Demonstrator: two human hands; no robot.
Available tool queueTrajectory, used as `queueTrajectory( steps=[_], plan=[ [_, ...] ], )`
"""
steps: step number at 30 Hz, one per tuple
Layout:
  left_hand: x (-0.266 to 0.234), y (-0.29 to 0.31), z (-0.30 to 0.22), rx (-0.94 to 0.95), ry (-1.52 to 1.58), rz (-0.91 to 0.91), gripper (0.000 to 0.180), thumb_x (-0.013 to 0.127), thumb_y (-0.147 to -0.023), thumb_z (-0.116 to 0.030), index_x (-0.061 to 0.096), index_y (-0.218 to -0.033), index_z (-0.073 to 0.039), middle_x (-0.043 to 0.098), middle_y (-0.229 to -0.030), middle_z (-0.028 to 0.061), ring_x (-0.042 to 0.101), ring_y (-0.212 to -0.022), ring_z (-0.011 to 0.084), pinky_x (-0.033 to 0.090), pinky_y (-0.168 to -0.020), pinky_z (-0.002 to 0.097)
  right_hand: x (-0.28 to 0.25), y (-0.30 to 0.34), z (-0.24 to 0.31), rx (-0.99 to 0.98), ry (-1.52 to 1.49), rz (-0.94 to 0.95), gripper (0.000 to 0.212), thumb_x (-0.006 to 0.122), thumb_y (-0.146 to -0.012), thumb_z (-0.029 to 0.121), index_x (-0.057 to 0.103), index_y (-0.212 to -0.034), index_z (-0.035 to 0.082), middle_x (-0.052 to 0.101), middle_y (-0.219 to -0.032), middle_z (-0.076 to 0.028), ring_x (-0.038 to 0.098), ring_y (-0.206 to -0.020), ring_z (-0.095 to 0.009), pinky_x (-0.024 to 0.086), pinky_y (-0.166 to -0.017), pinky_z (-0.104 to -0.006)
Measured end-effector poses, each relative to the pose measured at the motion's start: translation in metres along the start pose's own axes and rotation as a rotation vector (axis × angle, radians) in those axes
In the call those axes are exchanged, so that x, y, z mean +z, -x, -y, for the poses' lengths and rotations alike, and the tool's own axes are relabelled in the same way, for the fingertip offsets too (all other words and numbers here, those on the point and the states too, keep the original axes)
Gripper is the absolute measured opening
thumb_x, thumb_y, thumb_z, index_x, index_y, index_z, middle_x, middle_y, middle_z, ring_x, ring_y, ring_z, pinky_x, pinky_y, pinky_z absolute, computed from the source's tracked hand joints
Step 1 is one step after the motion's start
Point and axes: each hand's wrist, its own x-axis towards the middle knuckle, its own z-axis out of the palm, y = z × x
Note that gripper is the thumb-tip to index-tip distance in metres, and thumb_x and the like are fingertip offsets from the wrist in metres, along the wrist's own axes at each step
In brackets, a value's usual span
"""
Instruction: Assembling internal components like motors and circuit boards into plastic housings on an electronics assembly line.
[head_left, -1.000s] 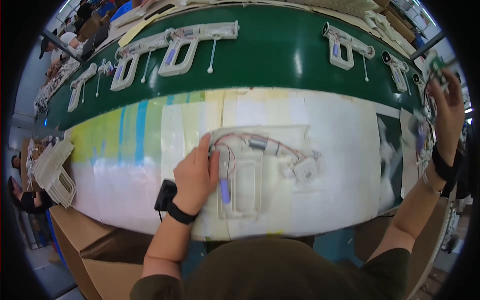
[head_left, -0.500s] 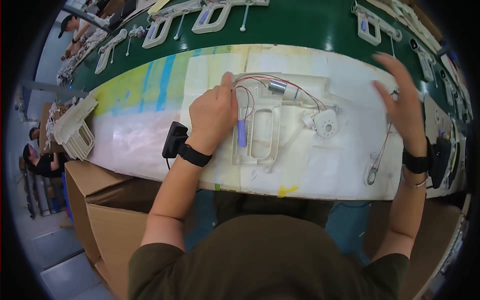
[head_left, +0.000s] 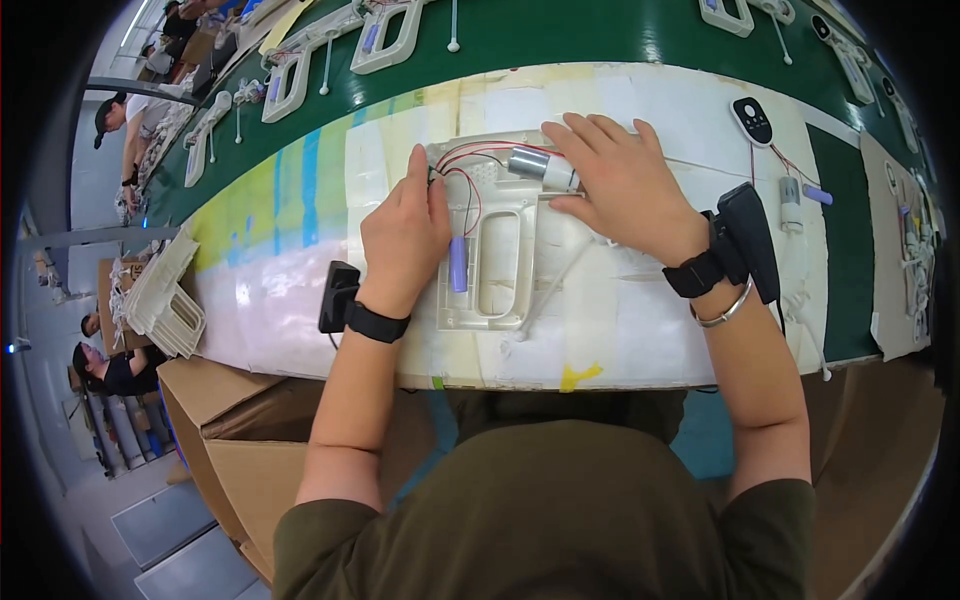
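Note:
An off-white plastic casing half (head_left: 532,270) with a looped handle lies flat before me. In it are a silver motor (head_left: 528,162) with a white end, thin red and black wires (head_left: 470,147) and a purple cylinder (head_left: 458,263). My left hand (head_left: 400,245) is closed on the casing's upper left corner, thumb inside by the wires. Fingers spread, my right hand (head_left: 635,195) rests over the casing's upper right end and the motor's white end. What lies under that palm is hidden.
At the right lie a black-and-white oval part (head_left: 752,122) with wires, another motor (head_left: 790,205) and a small purple cylinder (head_left: 817,194). Ribbed casing halves (head_left: 165,295) stand at the left edge. An open cardboard box (head_left: 250,470) is below. Co-workers are at far left.
My right hand has come leftward from the right side onto the casing, covering the white disc with holes. The wired round part at front right no longer shows there. My left hand stays at the corner.

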Motion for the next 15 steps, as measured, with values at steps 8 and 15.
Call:
queueTrajectory(
  steps=[8, 15],
  plan=[
    [-0.016, 0.005, 0.017, -0.332, 0.547, 0.084, 0.041, 0.048, -0.094, -0.015, 0.041, -0.133, -0.004, 0.061, -0.092, 0.0126, 0.059, -0.073, 0.0196, 0.047, -0.068, 0.0301, -0.022, 0.021, -0.019, -0.127, -0.368, -0.334, 0.059, 0.073, -0.073, 0.030, 0.048, -0.122, 0.008, 0.054, -0.117, -0.012, 0.050, -0.108, -0.032, 0.039, -0.092, -0.0451],
    [-0.038, -0.026, -0.077, 0.475, 0.464, 0.189, 0.025, 0.062, -0.077, -0.004, 0.060, -0.102, -0.001, 0.062, -0.095, 0.0122, 0.059, -0.083, 0.0263, 0.047, -0.076, 0.0362, -0.011, 0.097, 0.005, 0.246, -0.152, -0.282, 0.054, 0.074, -0.070, 0.019, 0.050, -0.115, 0.002, 0.057, -0.096, -0.014, 0.053, -0.089, -0.032, 0.044, -0.075, -0.0394]
  ],
)
